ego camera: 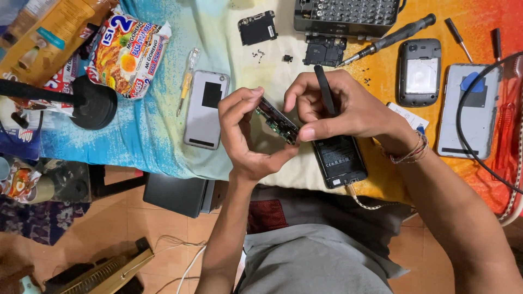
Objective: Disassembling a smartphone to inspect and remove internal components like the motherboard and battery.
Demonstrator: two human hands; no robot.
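I see the small green-and-black circuit board [277, 121], a narrow strip studded with components, held tilted above the table's front edge between my two hands; my left hand [245, 133] pinches it, thumb under its lower end and fingertips curled over its upper end, so that grip is closed on the board; my right hand [332, 106] is closed around a slim black plastic pry tool [325, 90], which stands up between the fingers, while the thumb presses against the board's right end; a beaded bracelet [409, 149] circles that wrist.

Just below the right hand lies an opened black phone body [339, 159] with its battery showing, a braided cable running off its lower end; to the left of the hands, a grey phone back cover [205, 109] lies flat, and beside it a yellow-handled screwdriver [187, 80].

Further back I see two black inner frame pieces [324, 50], loose screws near them, a black precision screwdriver [389, 38] and a grey tray of driver bits [346, 16]; to the right rest a dark rounded phone [418, 72] with its back off and another grey cover [468, 111]; far left sits a colourful noodle packet [128, 51]; everything lies on a blue-to-orange patterned cloth [136, 136].
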